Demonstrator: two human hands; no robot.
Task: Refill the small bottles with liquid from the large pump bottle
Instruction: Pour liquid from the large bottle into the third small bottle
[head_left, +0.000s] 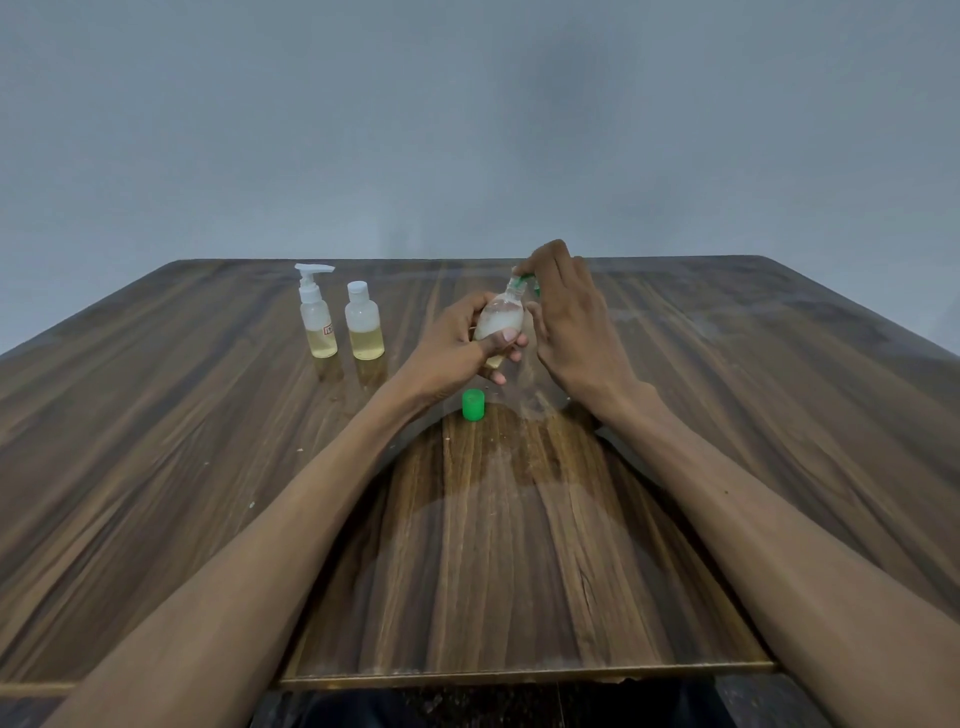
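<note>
My left hand (457, 343) grips a small clear bottle (497, 322), tilted with its neck up and to the right, above the middle of the wooden table (208, 467). My right hand (563, 317) pinches a green cap piece (525, 283) at the bottle's neck. A separate green cap (473, 405) stands on the table just below the hands. To the left stand the pump bottle (316, 313) with a white pump head and a small bottle with a white cap (363, 322), both partly filled with yellow liquid.
The table's far edge runs close to a plain grey wall (467, 130). Its near edge (519, 675) lies below my forearms.
</note>
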